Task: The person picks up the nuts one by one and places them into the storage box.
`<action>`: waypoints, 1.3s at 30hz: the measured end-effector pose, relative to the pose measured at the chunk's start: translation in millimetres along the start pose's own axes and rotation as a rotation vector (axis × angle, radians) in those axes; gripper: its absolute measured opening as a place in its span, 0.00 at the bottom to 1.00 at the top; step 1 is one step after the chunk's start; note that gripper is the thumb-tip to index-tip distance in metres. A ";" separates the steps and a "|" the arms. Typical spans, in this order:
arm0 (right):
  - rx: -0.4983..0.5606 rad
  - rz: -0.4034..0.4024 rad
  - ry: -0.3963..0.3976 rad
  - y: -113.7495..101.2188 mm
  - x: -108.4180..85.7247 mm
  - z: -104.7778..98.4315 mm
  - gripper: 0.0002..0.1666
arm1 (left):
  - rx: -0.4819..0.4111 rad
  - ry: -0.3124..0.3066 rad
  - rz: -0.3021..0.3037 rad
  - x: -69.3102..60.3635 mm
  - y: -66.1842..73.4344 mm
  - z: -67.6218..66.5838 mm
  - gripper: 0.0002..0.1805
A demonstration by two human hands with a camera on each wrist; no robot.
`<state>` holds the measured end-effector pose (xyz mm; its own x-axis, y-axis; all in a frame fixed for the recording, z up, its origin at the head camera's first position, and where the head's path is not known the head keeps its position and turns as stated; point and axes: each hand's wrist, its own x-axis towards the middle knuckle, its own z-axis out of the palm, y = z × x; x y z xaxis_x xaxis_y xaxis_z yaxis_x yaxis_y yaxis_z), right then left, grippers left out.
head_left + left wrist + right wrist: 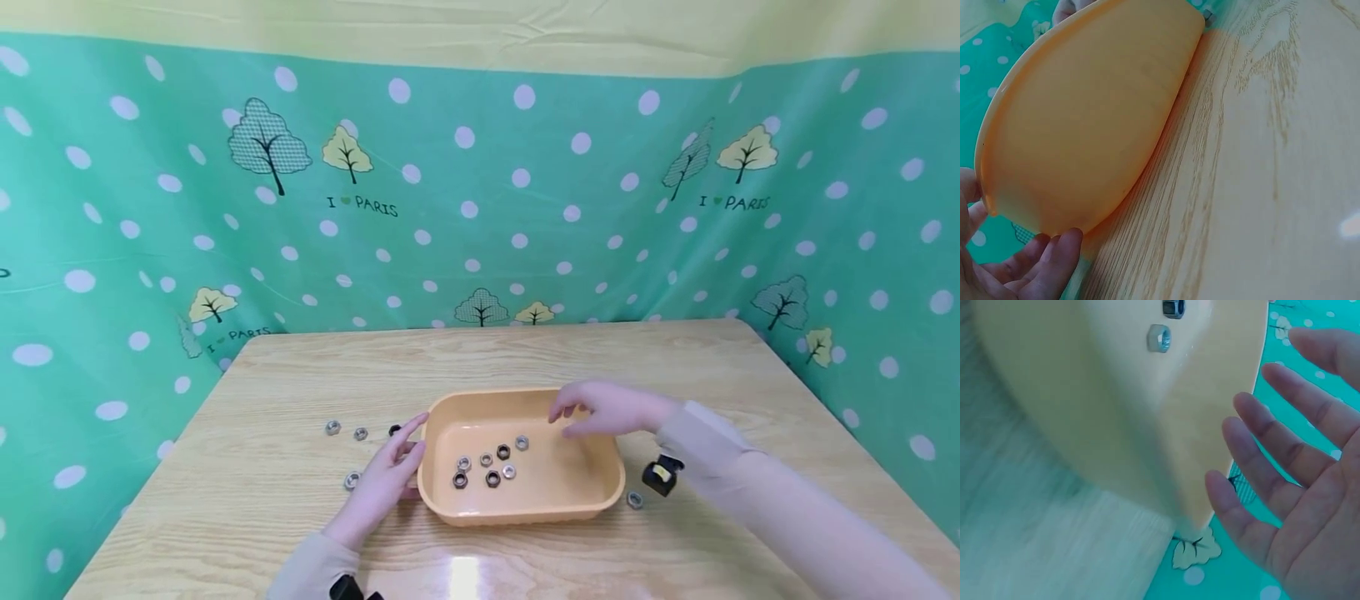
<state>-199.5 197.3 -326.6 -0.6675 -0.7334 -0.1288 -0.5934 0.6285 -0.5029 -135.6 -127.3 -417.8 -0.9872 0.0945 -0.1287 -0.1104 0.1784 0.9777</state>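
Note:
A peach plastic tray (540,500) with rounded corners sits on the table. Several hex nuts (492,478), some dark and some silver, lie on its floor, mostly toward the left. My left hand (386,483) holds the tray's left end, with fingertips (1066,250) against the outer wall and fingers at the rim in the left wrist view. Over the tray's right end hovers my right hand (600,408), its fingers apart and nothing between them. The right wrist view shows that palm (1316,531) beside the tray, with a silver nut (1159,339) inside.
Left of the tray, loose nuts (333,427) lie on the wooden table (315,375), one partly hidden by my left hand. Another nut (635,500) lies just off the tray's right end. A green dotted curtain (450,208) hangs behind and along both sides.

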 end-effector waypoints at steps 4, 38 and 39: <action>0.042 -0.027 0.087 12.8 -20.4 6.3 0.11 | -0.002 -0.006 0.003 0.2 -0.3 0.7 0.27; 0.136 0.012 0.301 60.5 -85.6 44.4 0.32 | 0.003 0.015 -0.010 0.3 0.3 2.1 0.27; 0.124 0.013 0.296 61.8 -86.1 45.6 0.32 | 0.003 0.017 -0.012 0.3 0.2 2.0 0.27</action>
<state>-158.2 287.4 -385.5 -0.7874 -0.6067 0.1087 -0.5364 0.5876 -0.6059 -135.7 -125.3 -418.0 -0.9875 0.0758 -0.1379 -0.1222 0.1829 0.9755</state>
